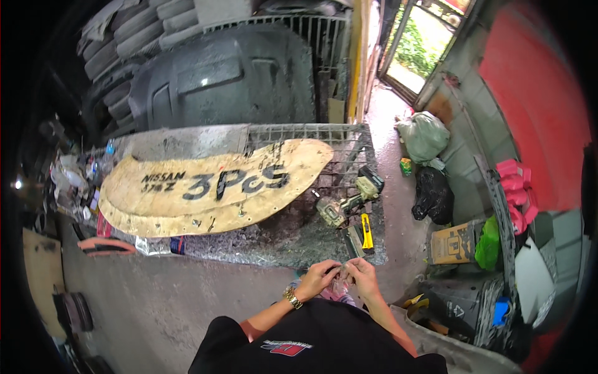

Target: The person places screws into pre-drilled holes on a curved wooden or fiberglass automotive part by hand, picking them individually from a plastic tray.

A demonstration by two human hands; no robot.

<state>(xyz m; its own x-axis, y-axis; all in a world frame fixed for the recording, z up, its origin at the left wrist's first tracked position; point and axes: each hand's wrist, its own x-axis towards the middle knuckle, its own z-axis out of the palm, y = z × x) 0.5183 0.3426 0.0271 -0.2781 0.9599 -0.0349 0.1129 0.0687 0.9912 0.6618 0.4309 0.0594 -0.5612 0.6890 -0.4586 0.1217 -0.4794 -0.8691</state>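
My left hand (319, 279), with a gold watch on its wrist, and my right hand (362, 276) meet at the near edge of the workbench. Both have their fingers pinched together around something small; it may be see-through plastic, but I cannot make it out. Just beyond them on the bench lie a yellow utility knife (367, 232) and a dark flat bar (354, 242). Farther back a cordless drill (350, 201) rests on its side. A long curved wooden template (249, 194) with black lettering lies flat across the bench, left of the drill.
The bench has a metal grid top (339, 146) at its far right. A black car hood (224, 84) stands behind it. Mixed clutter (73, 181) covers its left end. Bags (425, 136), a cardboard box (453, 244) and a grey bin (436, 333) stand on the right.
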